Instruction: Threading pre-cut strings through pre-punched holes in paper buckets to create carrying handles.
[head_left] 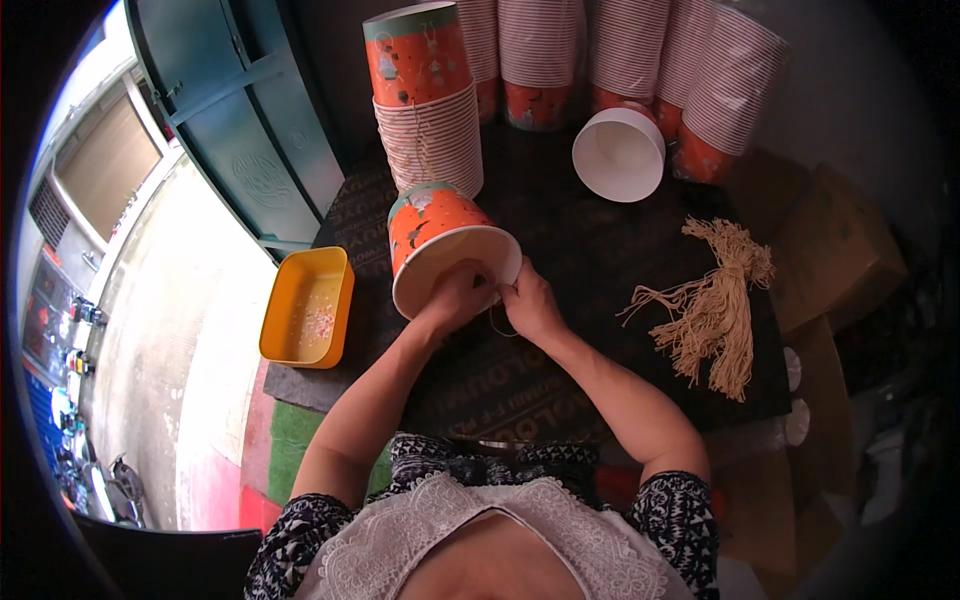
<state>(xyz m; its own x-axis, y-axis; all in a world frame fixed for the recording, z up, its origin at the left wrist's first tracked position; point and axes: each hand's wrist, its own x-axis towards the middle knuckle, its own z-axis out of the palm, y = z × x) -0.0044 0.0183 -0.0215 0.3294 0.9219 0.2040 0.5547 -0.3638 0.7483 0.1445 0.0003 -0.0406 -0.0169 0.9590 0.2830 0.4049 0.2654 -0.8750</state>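
Observation:
An orange and green patterned paper bucket (440, 222) lies tilted on the dark table, its white-rimmed mouth facing me. My left hand (460, 297) reaches into that mouth with its fingers curled close to the rim; what they hold, if anything, is too small to make out. At the right side of the rim, my right hand (530, 303) pinches the bucket's edge between thumb and fingers. A thin cord (497, 325) loops down between the two hands. Off to the right lies a tied bundle of beige cords (735, 300).
Behind the bucket stands a tall stack of nested paper buckets (428, 135). Several wrapped stacks (540, 50) line the far edge, with a single white-mouthed bucket (618, 155) before them. A yellow tub (345, 310) holding small bits sits left; cardboard boxes (830, 240) stand right.

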